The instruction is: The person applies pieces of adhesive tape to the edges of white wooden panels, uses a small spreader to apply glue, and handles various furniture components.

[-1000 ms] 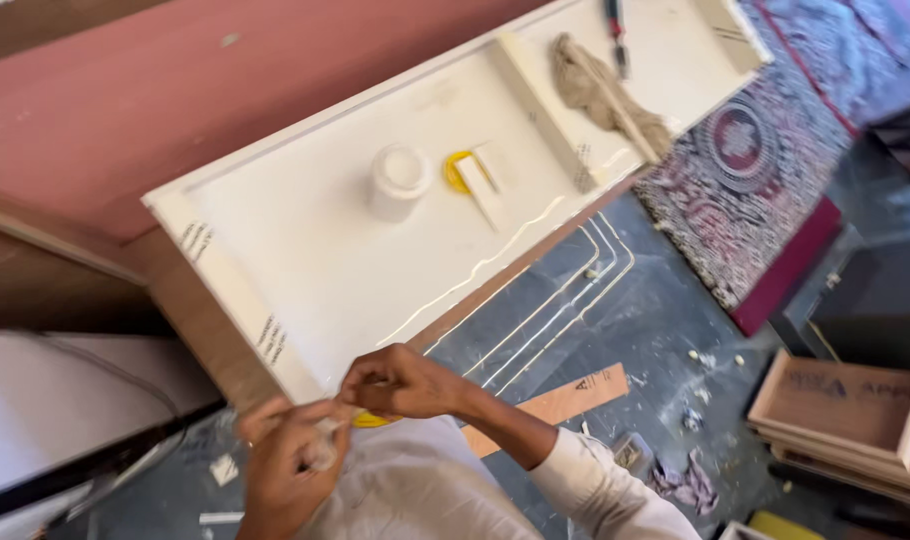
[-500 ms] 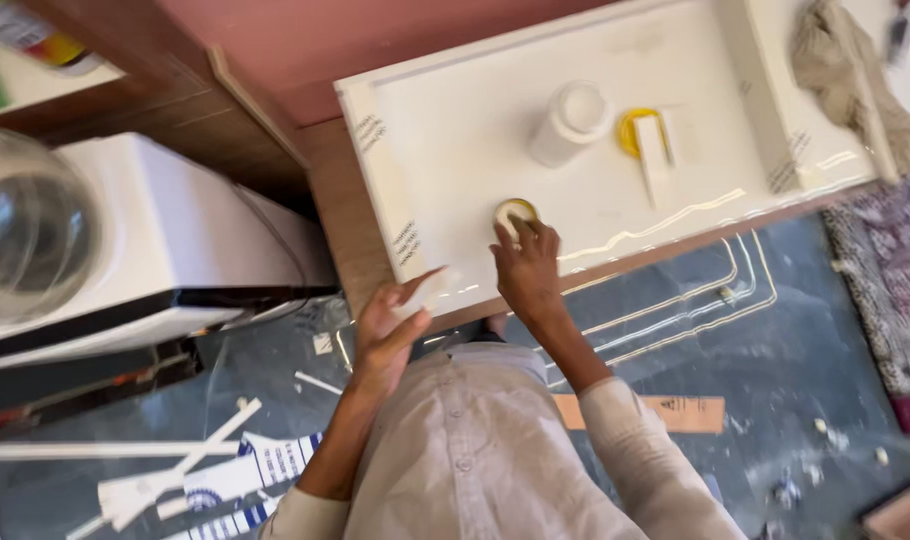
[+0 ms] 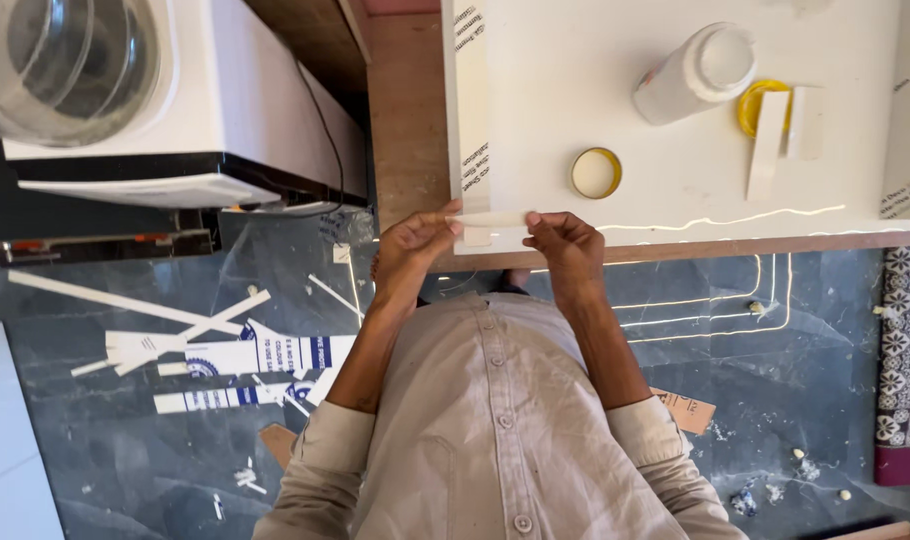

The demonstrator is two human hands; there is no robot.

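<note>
The person's left hand (image 3: 412,245) and right hand (image 3: 565,243) hold a short strip of pale, translucent tape (image 3: 490,219) between them, stretched level. Each hand pinches one end of the strip between thumb and fingertips: the left hand grips the left end, the right hand grips the right end. The strip lies over the near left corner of the large white laminated board (image 3: 675,130), just above its brown wooden front edge; whether the strip touches the board surface cannot be told.

On the board, just beyond the right hand, lies a small round tape roll with a yellow rim (image 3: 596,172). Farther back stands a white plastic bottle with a white cap (image 3: 693,73), tilted in this view. Just to the right of the bottle sits a yellow round lid (image 3: 753,108), with two flat white strips (image 3: 770,140) lying across it.

To the left of the board stands a white appliance with a clear round container (image 3: 80,60) on top. Below it, on the dark grey stone floor (image 3: 125,460), lie scattered white offcut strips (image 3: 175,340). A patterned rug with a dark red border (image 3: 903,370) shows at the right edge. The person wears a light beige buttoned shirt (image 3: 485,440).
</note>
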